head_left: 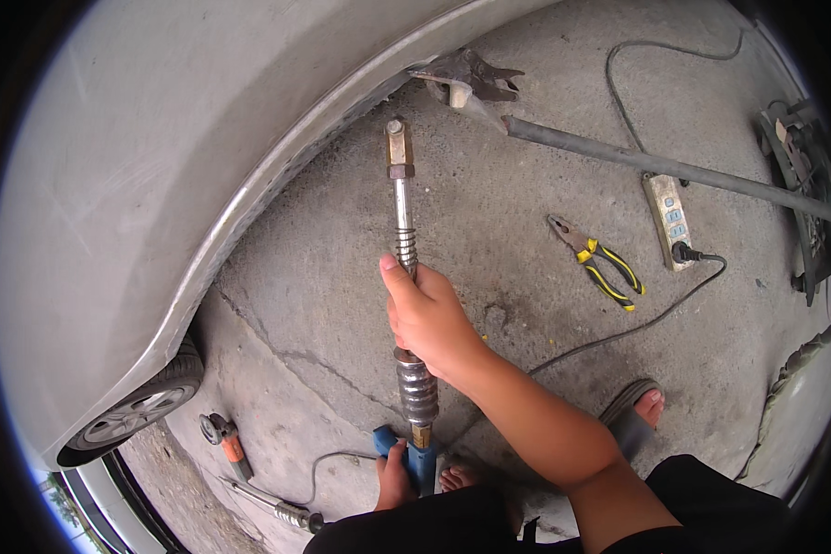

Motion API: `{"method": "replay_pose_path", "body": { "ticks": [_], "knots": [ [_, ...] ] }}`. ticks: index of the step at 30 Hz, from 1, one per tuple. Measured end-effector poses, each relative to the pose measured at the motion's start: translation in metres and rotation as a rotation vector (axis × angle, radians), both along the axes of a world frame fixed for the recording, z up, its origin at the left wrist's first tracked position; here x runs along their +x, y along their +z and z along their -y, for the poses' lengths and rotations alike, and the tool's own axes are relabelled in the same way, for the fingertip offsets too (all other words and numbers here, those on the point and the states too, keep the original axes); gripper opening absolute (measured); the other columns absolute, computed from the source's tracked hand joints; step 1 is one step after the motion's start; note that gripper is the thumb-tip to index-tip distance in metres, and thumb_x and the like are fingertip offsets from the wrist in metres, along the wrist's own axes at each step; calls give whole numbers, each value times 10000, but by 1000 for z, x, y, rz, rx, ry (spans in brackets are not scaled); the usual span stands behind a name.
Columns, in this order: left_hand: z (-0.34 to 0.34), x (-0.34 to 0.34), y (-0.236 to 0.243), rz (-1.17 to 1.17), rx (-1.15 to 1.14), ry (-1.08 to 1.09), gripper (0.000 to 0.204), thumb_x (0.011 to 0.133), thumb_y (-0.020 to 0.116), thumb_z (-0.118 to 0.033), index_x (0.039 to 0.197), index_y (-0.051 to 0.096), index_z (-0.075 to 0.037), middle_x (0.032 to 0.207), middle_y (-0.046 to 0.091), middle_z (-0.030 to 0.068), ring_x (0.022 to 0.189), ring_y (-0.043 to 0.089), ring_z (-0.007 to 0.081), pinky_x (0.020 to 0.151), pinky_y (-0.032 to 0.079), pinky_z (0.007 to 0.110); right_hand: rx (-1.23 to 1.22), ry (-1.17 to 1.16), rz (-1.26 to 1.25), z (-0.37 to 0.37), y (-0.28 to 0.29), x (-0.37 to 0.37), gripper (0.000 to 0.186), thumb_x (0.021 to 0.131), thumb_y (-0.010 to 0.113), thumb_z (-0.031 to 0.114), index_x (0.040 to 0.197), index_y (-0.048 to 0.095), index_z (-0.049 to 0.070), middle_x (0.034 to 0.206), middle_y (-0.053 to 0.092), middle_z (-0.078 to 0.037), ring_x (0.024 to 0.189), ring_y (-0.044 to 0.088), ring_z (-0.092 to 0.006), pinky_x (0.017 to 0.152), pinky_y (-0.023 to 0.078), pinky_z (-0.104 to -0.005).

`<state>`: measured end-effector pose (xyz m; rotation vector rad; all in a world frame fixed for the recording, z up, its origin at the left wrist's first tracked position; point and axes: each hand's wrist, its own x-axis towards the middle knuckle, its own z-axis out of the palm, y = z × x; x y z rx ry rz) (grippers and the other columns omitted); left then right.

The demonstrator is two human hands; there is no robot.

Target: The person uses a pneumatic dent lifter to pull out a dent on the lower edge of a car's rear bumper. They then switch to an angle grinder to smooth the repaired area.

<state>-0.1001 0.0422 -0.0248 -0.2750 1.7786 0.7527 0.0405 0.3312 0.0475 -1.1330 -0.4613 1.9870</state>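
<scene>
A slide hammer stands before me, its bright shaft [402, 198] pointing away toward a car. A coil spring [405, 247] and a brass-coloured square tip [397, 146] sit along its far end. My right hand [434, 319] is closed around the middle of the tool, with the thumb lying along it. Below that fist is a ridged steel section [417, 392]. The blue handle [422, 471] is at the near end. My left hand [392, 480] is closed around the handle's side grip, partly cut off by my dark clothing. The tip appears apart from the car body.
A silver-grey car [129, 185] fills the left. Beyond the tip rests a metal jack-like piece [471, 78] with a long bar [656, 164]. Pliers [600, 263], a power strip [667, 222], an orange grinder [233, 450] and another rod tool [272, 503] lie on concrete. Cables cross the floor.
</scene>
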Motion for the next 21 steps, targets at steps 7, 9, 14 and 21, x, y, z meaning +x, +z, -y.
{"method": "replay_pose_path", "body": {
  "ticks": [7, 9, 14, 21],
  "knots": [
    [-15, 8, 6, 4, 27, 14, 515, 881, 665, -315, 1151, 440, 61, 998, 553, 155, 858, 600, 253, 737, 527, 402, 44, -28, -31, -12, 6, 1, 413, 1008, 559, 434, 781, 383, 137, 567, 381, 59, 449, 328, -40, 406, 287, -236],
    [-14, 5, 4, 5, 24, 6, 519, 879, 667, -318, 1152, 438, 60, 994, 554, 153, 859, 600, 251, 740, 527, 401, 28, -6, -23, -13, 11, 2, 408, 1010, 557, 425, 781, 383, 136, 571, 382, 59, 451, 331, -39, 405, 286, -234],
    [-13, 4, 3, -5, 6, 1, 441, 898, 633, -320, 1117, 509, 42, 961, 596, 131, 831, 617, 230, 725, 526, 377, 40, 2, -23, -14, 14, -1, 392, 1017, 552, 403, 781, 387, 137, 574, 384, 62, 450, 331, -32, 402, 284, -225],
    [-20, 8, 11, 18, 15, 4, 431, 908, 630, -301, 1126, 492, 43, 973, 595, 132, 842, 623, 225, 728, 530, 372, 68, -4, 18, -14, 13, -2, 394, 1018, 549, 403, 779, 390, 134, 575, 381, 67, 447, 326, -25, 398, 277, -221]
  ]
}}
